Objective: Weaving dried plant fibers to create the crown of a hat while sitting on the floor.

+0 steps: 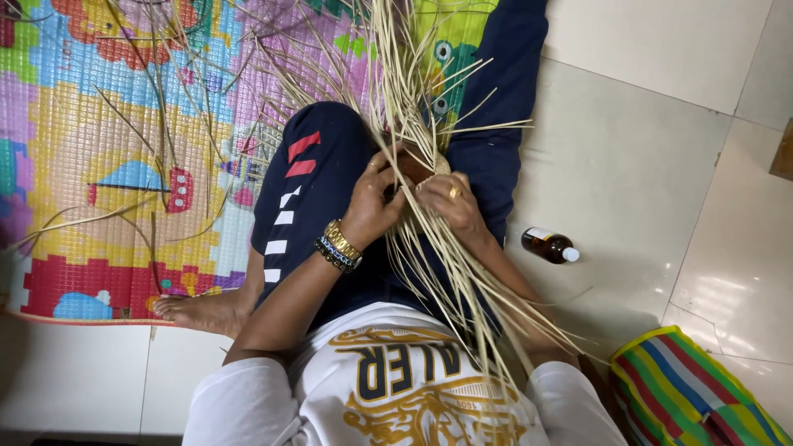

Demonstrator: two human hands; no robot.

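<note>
Hands meet over the lap, and both are closed on thin pale straw strips [429, 248]. The left hand [373, 206] pinches the strips near a small woven knot [423, 165]. The right hand [450, 202] grips them just beside it. Long loose ends fan out up and down over the dark blue trousers [318, 177]. To do this well, I think the 2 hands should keep the strips tight and close to the knot, so none slip. A brown bottle [549, 245] lies on the floor [644, 165], and a bright play mat [99, 149] is near.
</note>
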